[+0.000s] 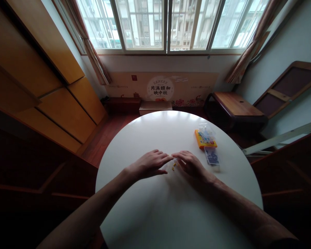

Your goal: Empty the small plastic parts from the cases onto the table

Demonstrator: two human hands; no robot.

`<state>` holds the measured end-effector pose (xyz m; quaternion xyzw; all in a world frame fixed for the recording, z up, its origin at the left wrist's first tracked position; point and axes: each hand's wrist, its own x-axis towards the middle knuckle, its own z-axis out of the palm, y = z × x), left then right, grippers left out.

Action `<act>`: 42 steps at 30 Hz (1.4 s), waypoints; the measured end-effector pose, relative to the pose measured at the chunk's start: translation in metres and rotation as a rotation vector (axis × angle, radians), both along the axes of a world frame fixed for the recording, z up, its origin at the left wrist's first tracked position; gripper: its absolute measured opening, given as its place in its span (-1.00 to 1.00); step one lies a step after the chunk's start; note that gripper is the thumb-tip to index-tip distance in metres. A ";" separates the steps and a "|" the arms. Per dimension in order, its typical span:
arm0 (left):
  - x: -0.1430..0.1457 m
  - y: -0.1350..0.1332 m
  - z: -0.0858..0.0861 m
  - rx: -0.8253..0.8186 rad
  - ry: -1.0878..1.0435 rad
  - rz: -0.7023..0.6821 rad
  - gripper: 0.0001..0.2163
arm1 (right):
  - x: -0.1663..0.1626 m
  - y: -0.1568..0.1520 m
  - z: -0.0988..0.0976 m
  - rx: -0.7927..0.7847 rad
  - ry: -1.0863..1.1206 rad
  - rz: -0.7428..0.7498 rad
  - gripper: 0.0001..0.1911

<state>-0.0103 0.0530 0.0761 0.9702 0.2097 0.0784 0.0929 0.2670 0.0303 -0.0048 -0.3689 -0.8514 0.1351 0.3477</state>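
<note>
Both my hands rest near the middle of a round white table (150, 207). My left hand (151, 163) lies palm down with its fingers stretched toward the right. My right hand (190, 166) faces it, fingers curved, and the fingertips of both meet over a small clear plastic bag (171, 165) with tiny orange pieces inside. Both hands seem to pinch the bag at its edges; the grip itself is partly hidden.
An orange box (202, 139) with clear bags on top lies at the right of the table, with a small clear box of dark pieces (211, 156) just in front of it. Beyond the table are a window, a wooden cabinet at left and a low wooden table (235, 103) at right.
</note>
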 end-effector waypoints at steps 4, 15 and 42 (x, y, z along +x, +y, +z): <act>0.002 0.001 0.000 -0.022 -0.029 -0.010 -0.53 | 0.001 0.000 -0.003 0.018 0.016 -0.004 -0.66; -0.029 -0.023 -0.034 -0.189 -0.514 0.318 -0.54 | -0.011 0.001 0.024 -0.002 0.218 -0.119 -0.86; -0.129 -0.034 -0.079 -0.108 -0.420 0.946 -0.32 | 0.109 -0.045 -0.007 -0.109 -0.263 -0.902 -0.27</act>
